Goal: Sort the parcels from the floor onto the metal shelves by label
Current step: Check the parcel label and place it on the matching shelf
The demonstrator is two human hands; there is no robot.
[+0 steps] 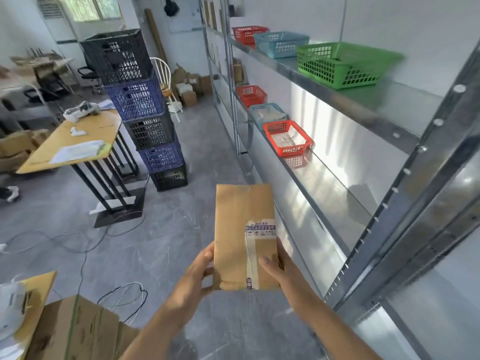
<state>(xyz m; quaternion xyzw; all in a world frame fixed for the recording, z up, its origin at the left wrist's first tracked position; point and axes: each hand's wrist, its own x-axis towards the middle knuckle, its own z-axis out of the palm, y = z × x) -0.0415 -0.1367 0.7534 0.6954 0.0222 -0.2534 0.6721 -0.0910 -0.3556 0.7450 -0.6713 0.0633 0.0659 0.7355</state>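
Between the two hands a flat brown parcel [245, 237] is held up in front of the chest, its long side pointing away from the person. The left hand [193, 275] grasps its near left edge, thumb on top, and the right hand [279, 271] grasps the near right edge in the same way, thumb lying beside the tape. The parcel is in the air, above the grey floor [161, 245] and just left of the metal shelves [363, 183], touching neither.

I judge that the step in hand is to read the label before choosing a place. The face turned upward shows a strip of tape and a small printed patch [260, 228] with blue characters; these are too small for me to read, and I cannot tell if the address label is on this face or underneath. It is good to keep both hands on the near end so the fingers do not cover the print, and to turn the parcel over if nothing useful is here.

Ahead and to the right of the hands, the middle shelf carries a red basket [287, 138] with something pale inside, and beyond it a blue basket [267, 114] and another red one. Higher up stands a green basket [337, 64]. The parcel looks long, so it probably goes better onto bare shelf than into a basket.
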